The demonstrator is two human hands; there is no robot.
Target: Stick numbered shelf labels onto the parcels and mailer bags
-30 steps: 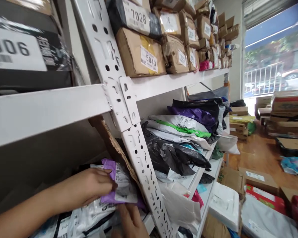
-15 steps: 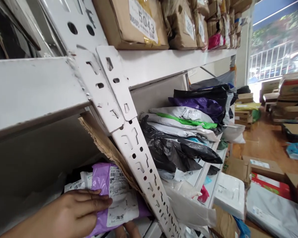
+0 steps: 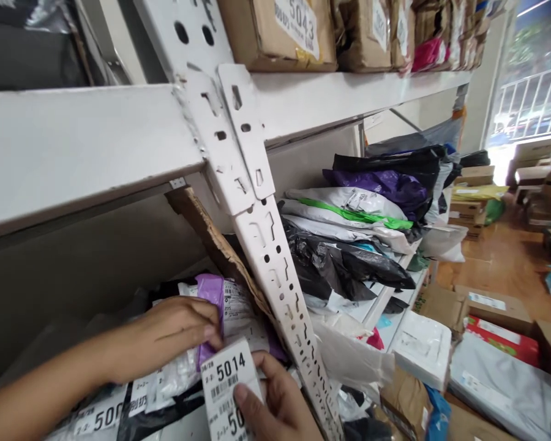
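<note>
My left hand (image 3: pixel 174 340) reaches into the lower shelf, its fingers pressed on a purple mailer bag (image 3: pixel 213 306) with a white shipping label. My right hand (image 3: pixel 280 407) comes up from the bottom edge and pinches a white sticker strip (image 3: pixel 229 386) printed 5014, held just in front of the purple bag. Under my left hand lie white and black mailer bags (image 3: pixel 156 392) bearing number stickers. A torn cardboard divider (image 3: pixel 215 242) leans behind the purple bag against the slotted white shelf upright (image 3: pixel 275 269).
The shelf above (image 3: pixel 92 147) carries cardboard boxes (image 3: pixel 280 30) with number labels. To the right, a pile of black, white, green and purple mailer bags (image 3: pixel 358 226) fills the shelf. Boxes and parcels (image 3: pixel 487 343) cover the wooden floor on the right.
The camera has tilted down and closer. My right hand has risen into view holding the 5014 sticker strip. My left hand has shifted on the purple bag, curling its fingers over the near edge.
</note>
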